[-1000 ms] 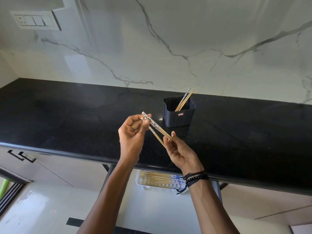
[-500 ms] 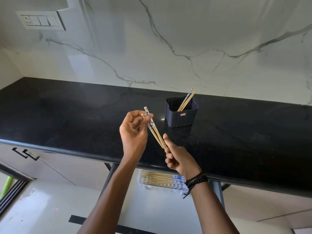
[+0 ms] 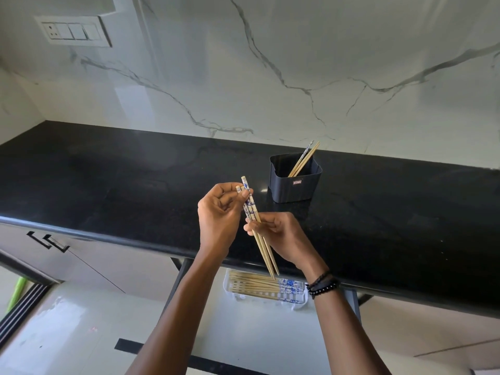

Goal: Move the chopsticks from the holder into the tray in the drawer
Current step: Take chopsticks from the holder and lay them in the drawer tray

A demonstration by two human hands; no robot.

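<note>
A pair of wooden chopsticks (image 3: 266, 253) with blue-and-white patterned tops is held nearly upright over the counter's front edge. My left hand (image 3: 219, 215) pinches the patterned top ends. My right hand (image 3: 281, 236) grips the shafts lower down, the tips pointing down toward the drawer. The dark holder (image 3: 295, 182) stands on the counter behind, with two or three chopsticks (image 3: 304, 159) leaning in its right corner. Below the counter edge, a white tray (image 3: 226, 286) in the open drawer holds several chopsticks (image 3: 257, 285) lying flat.
The black stone counter (image 3: 108, 185) runs across the view under a marble wall. A switch panel (image 3: 73, 31) sits at the upper left. Cabinet doors with black handles (image 3: 47, 240) are at the lower left. Pale floor shows below.
The chopsticks have swung from slanted to nearly upright, tips now down over the tray. My right hand has closed around the shafts. The left hand still pinches the tops.
</note>
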